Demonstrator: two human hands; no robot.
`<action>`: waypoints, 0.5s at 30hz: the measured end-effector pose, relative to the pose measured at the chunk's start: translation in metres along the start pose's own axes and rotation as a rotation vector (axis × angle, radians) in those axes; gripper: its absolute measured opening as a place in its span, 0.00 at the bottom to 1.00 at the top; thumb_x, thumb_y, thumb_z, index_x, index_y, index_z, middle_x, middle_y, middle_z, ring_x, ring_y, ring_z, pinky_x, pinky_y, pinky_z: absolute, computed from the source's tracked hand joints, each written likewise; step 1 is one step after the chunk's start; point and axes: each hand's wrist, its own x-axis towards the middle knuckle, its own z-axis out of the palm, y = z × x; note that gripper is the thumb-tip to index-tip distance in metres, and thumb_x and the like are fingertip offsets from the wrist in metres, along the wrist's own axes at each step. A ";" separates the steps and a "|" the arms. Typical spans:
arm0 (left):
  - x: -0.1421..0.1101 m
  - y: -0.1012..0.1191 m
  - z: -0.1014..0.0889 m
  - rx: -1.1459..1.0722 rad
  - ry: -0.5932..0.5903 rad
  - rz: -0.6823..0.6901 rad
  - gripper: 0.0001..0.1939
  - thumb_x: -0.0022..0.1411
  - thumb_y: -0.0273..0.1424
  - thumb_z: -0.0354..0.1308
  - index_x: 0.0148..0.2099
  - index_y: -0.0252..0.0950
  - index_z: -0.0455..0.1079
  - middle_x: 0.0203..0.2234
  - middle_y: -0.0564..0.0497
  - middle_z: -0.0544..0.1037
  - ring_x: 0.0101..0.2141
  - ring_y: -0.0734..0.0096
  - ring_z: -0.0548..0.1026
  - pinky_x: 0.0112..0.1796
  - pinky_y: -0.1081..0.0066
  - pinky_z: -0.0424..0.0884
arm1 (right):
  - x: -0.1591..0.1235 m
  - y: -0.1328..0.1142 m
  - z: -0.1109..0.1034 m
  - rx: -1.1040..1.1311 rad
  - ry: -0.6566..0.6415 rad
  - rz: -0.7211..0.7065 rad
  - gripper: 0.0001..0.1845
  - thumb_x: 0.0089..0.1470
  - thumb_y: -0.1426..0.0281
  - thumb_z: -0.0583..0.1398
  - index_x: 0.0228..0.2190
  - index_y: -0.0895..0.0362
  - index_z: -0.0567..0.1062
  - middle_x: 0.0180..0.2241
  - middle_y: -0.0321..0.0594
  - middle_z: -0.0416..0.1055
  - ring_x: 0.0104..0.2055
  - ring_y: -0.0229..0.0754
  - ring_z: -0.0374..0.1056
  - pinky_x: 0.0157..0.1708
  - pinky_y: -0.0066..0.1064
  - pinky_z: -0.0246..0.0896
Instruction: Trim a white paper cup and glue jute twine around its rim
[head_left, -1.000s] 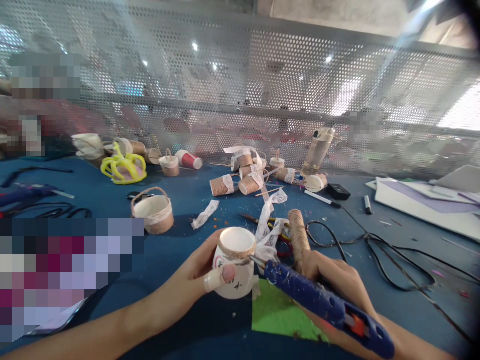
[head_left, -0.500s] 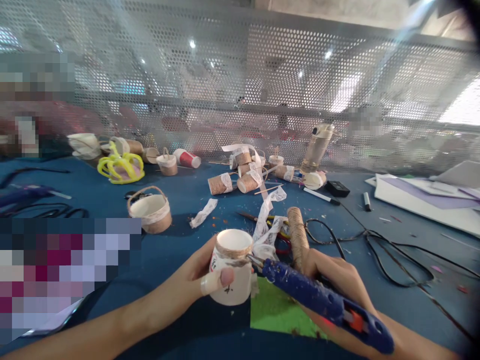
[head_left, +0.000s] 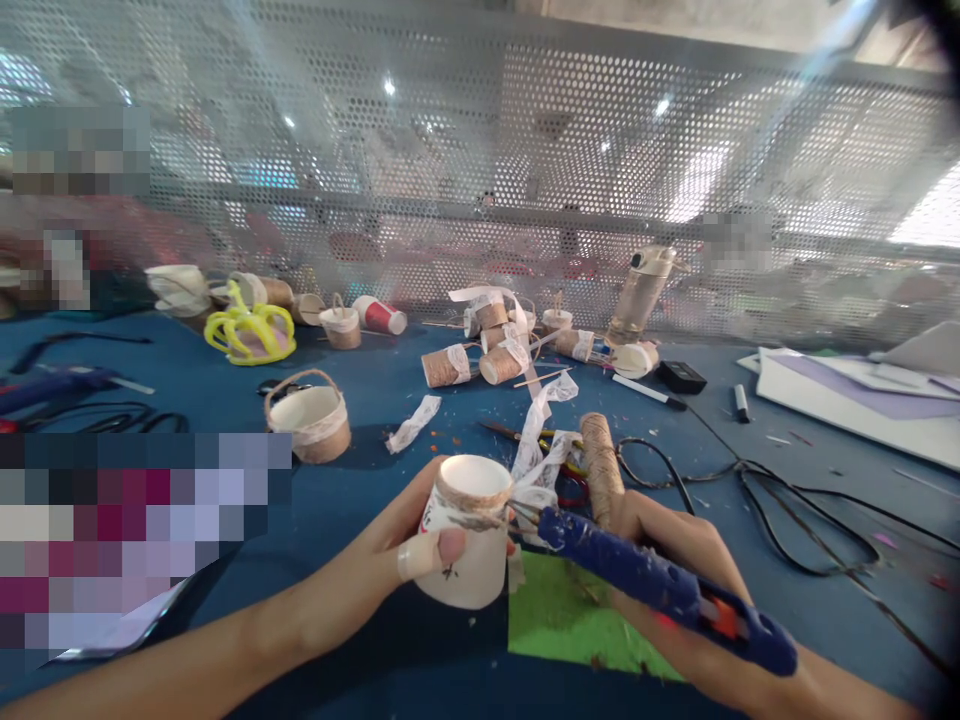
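Note:
My left hand [head_left: 390,550] is wrapped round a white paper cup [head_left: 463,545] with brown twine wound round its rim; a plaster covers the thumb. My right hand [head_left: 679,550] grips a blue glue gun [head_left: 660,588] with an orange trigger, and its metal tip touches the cup's twine band on the right side. A spool of brown twine [head_left: 602,468] and a strip of white lace [head_left: 541,455] lie just behind the cup. A green sheet [head_left: 570,625] lies under the gun.
On the blue table stand a twine-handled cup basket [head_left: 309,420], a yellow crown shape [head_left: 251,333], several wrapped cups [head_left: 480,355], a bottle [head_left: 639,295], markers [head_left: 645,392], black cables [head_left: 787,510] and white boards [head_left: 855,400]. A perforated metal screen [head_left: 480,170] closes the far side.
The glue gun's tip has moved left from just beside the cup onto its twine band, and the cup has tilted slightly in my left hand.

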 end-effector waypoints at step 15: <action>0.005 -0.008 0.004 0.059 -0.023 0.019 0.24 0.62 0.45 0.62 0.57 0.44 0.67 0.53 0.46 0.75 0.54 0.49 0.71 0.53 0.55 0.64 | 0.014 -0.009 0.008 0.306 0.235 0.237 0.09 0.53 0.64 0.67 0.32 0.52 0.72 0.30 0.34 0.73 0.31 0.40 0.70 0.30 0.29 0.66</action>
